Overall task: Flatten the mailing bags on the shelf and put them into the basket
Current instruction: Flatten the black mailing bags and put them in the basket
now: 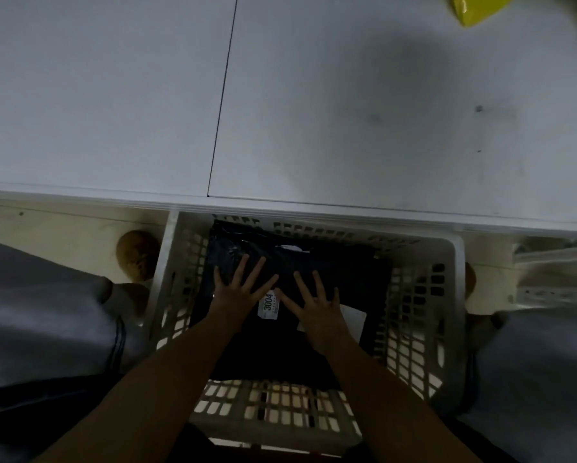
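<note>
Label text first: a small white sticker on the black mailing bag reads "3004" in green digits, turned sideways; the finer print under it is too small to read. A second white label sits at the bag's right side, partly under the right wrist, text not legible. A thin white strip shows near the bag's far edge, unreadable.

The black mailing bag lies flat inside the white slatted basket, which stands on the floor just below the front edge of the white shelf.

Left hand: palm down on the bag's left half, fingers straight and spread wide, pressing on the plastic, gripping nothing. Right hand: palm down on the bag just right of the "3004" sticker, fingers also straight and fanned wide, pressing flat, holding nothing. Both forearms reach down into the basket from the lower edge of the view, bare, roughly parallel.

A yellow mailing bag lies on the shelf at the far right corner, cut off by the frame edge, well apart from the hands. Grey trouser legs flank the basket on both sides. A brown round object sits beside the basket's left wall; what it is cannot be told.
</note>
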Demonstrator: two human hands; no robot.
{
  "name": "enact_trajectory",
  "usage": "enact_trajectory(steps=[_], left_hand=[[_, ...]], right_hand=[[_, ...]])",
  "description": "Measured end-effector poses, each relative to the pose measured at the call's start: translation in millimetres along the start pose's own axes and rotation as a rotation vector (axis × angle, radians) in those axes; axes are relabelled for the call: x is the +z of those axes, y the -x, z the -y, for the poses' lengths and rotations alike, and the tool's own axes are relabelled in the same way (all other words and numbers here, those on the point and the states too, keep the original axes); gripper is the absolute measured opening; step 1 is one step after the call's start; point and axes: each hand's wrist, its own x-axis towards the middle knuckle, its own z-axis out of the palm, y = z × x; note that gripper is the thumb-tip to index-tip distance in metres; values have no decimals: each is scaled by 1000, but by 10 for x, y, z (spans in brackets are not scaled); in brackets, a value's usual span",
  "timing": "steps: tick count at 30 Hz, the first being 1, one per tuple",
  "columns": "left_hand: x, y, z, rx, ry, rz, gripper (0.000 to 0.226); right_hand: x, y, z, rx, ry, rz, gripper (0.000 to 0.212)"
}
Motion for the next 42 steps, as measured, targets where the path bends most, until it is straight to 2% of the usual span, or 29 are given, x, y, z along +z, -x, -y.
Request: enact_trajectory(steps=[1, 3, 7, 10, 12, 16, 20, 26, 30, 34, 38, 42], left_hand=[[48, -46, -10, 25, -31, -43, 129], [14, -83, -25, 53, -69, 68, 106], [-78, -124, 8, 79, -26, 152, 104], [-162, -91, 10, 88, 27, 209, 102], [-226, -45, -14, 76, 129, 185, 89], [-359, 35, -4, 51, 267, 85, 63], [-623, 182, 31, 53, 406, 52, 43], [-1097, 527, 36, 51, 482, 22, 42], [-1418, 761, 118, 42, 506, -71, 31], [-1710, 938, 369, -40, 500, -107, 23], [-1946, 1171, 712, -115, 531, -235, 27], [-2128, 1388, 1074, -196, 539, -379, 36]], right_hand=[[12, -25, 1, -6, 4, 2, 100], [-28, -57, -5, -15, 15, 29, 99], [-150, -86, -38, -25, -14, 133, 95], [-173, -23, -29, -64, -80, 8, 83], [-236, 15, -28, -75, -158, -91, 67], [-553, 107, -69, -44, -128, -39, 49], [-877, 286, -95, -24, -197, -99, 38], [-1280, 537, 11, -1, -272, -300, 29], [-1658, 668, 189, 1, -218, -397, 25], [-2092, 726, 454, -40, -215, -538, 24], [-2522, 681, 792, -60, -325, -673, 24], [-2949, 572, 1077, -64, -413, -731, 25]])
